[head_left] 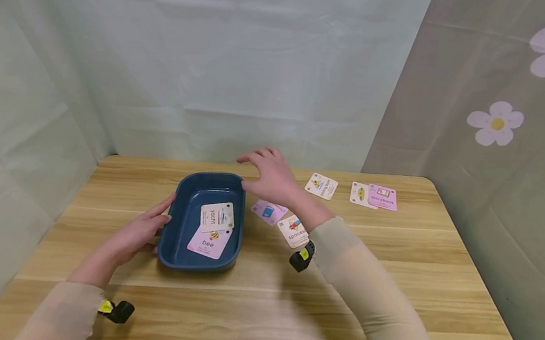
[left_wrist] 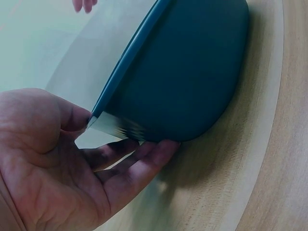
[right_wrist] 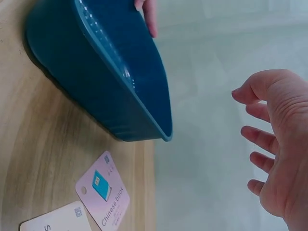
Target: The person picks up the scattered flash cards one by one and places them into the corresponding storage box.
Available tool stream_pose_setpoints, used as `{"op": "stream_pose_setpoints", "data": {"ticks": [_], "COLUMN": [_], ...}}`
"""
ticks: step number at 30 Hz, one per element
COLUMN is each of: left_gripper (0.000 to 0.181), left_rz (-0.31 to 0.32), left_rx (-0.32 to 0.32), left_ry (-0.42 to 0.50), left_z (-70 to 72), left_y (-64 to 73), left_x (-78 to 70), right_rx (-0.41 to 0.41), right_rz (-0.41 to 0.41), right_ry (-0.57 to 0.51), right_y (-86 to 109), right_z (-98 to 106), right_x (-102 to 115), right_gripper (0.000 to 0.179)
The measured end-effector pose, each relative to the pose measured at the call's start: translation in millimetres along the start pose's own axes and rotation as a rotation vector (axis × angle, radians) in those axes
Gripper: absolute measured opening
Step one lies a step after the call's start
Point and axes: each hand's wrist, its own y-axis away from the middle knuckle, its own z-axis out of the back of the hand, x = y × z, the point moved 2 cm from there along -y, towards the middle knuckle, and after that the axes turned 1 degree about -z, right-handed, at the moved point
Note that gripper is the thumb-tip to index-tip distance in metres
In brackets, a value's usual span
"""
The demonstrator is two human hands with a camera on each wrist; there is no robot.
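A dark blue plastic bin (head_left: 207, 181) stands on the wooden table. Inside it, a white "yacht" card (head_left: 217, 217) overlaps a pink "bee" card (head_left: 208, 244). My left hand (head_left: 140, 231) holds the bin's left side, thumb at the rim and fingers against the outer wall, as the left wrist view shows. Over the bin's far right corner, my right hand (head_left: 271, 177) is raised with fingers spread and nothing in them. Below that hand lie a pink "Chinese book" card (right_wrist: 103, 190) and a white card reading "spaces" (head_left: 293, 231), its end hidden by the forearm.
Farther right, a white "sailing boat" card (head_left: 321, 186) lies near the table's back edge. Beside it, a pink "storybook" card (head_left: 382, 198) partly covers a white card (head_left: 359, 194) with a yellow picture. Pale cloth (head_left: 243, 74) hangs behind the table.
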Motion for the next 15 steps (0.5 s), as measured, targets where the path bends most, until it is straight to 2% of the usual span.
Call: {"op": "stream_pose_setpoints", "data": {"ticks": [9,15], "left_gripper": [0.061,0.061], "left_rz": [0.003,0.002], "left_rx": [-0.003,-0.005], "left_ry": [-0.019,-0.017], "left_z": [0.5,0.3], "left_y": [-1.0,0.3], "left_x": [1.8,2.3], "right_rx": [-0.026,-0.039], "right_rz": [0.012,-0.021], "right_ry": [-0.036,-0.05], "right_y": [7.5,19.4], "right_z": [17.3,30.0], "right_x": [-9.7,-23.9], "right_gripper": [0.05,0.05]}}
